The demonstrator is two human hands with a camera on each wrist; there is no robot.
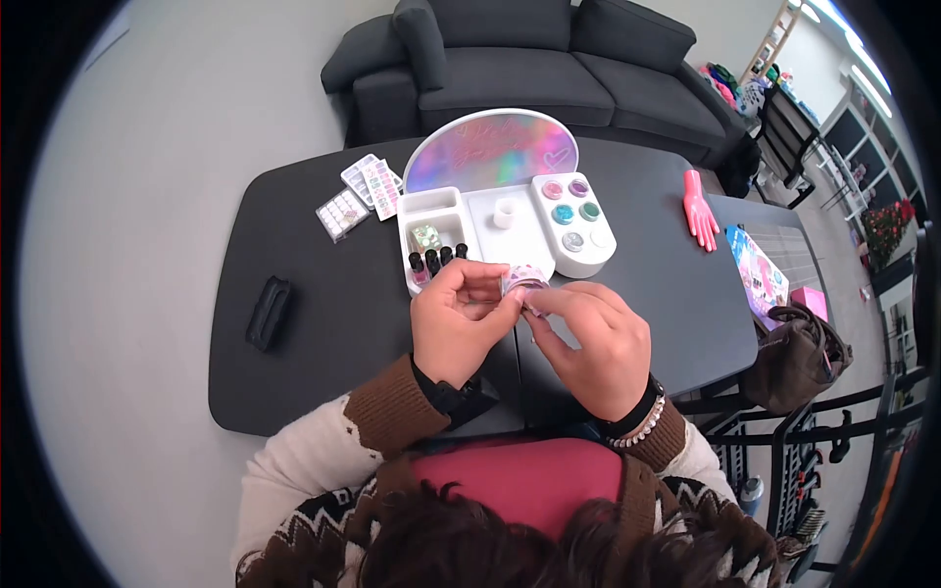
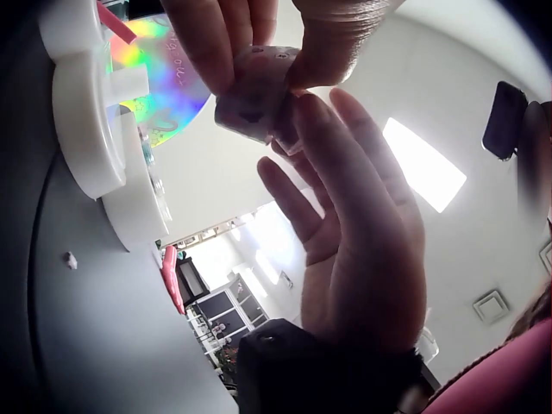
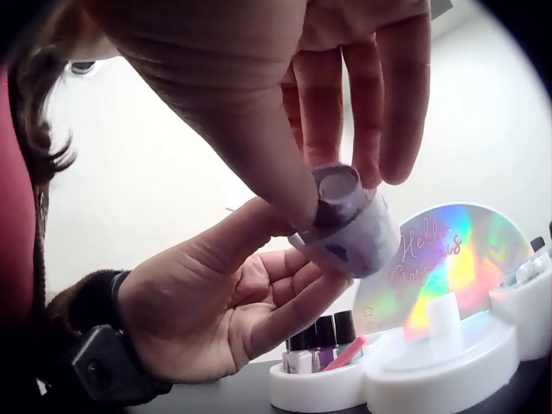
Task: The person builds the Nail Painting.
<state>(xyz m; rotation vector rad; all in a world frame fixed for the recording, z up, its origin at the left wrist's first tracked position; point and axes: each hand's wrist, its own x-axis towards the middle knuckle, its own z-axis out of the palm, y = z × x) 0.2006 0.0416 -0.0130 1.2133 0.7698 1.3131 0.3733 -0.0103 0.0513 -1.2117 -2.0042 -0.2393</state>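
Observation:
Over the front edge of a white nail-art stand (image 1: pixel 510 227), both hands meet at a small whitish roll (image 1: pixel 526 275) printed with pink and purple marks. My left hand (image 1: pixel 453 321) holds the roll between thumb and fingers. With thumb and forefinger, my right hand (image 1: pixel 605 338) pinches the near edge of the roll. The right wrist view shows a purplish inner part (image 3: pixel 338 190) inside the roll's patterned outer band (image 3: pixel 366 237). Fingertips cover much of the roll in the head view.
Dark-capped nail polish bottles (image 1: pixel 432 261) stand in the stand's left tray, and glitter pots (image 1: pixel 563 214) sit in its right part. Sticker sheets (image 1: pixel 378 188) and a clear case (image 1: pixel 342 215) lie behind left. A black pouch (image 1: pixel 269 313) is far left, a pink model hand (image 1: pixel 699 213) right.

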